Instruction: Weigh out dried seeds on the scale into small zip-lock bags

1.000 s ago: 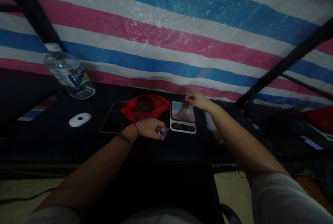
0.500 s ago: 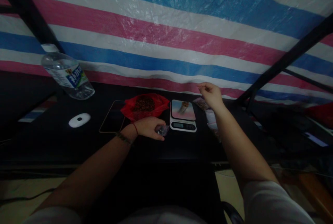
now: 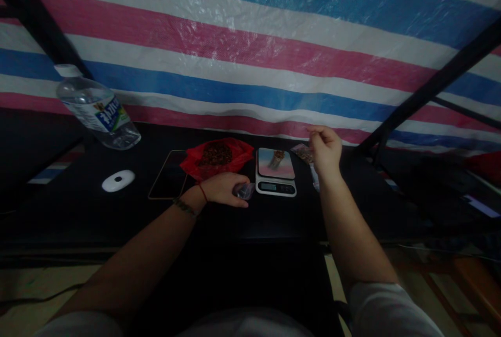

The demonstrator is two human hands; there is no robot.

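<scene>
Scale [image 3: 276, 179] has lit display [image 3: 267, 187], unreadable; bottle [image 3: 92, 99] label [image 3: 109, 115] blurred.

White scale [image 3: 276, 179], black worktop [image 3: 274, 222]; left of the scale, a red bag [image 3: 192, 165]; behind it, a pink-white-blue striped sheet [image 3: 242, 39].

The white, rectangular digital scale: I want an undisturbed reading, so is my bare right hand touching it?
Apart. The head view shows your bare right hand right of the scale, black tabletop and a small transparent bag between them.
</scene>
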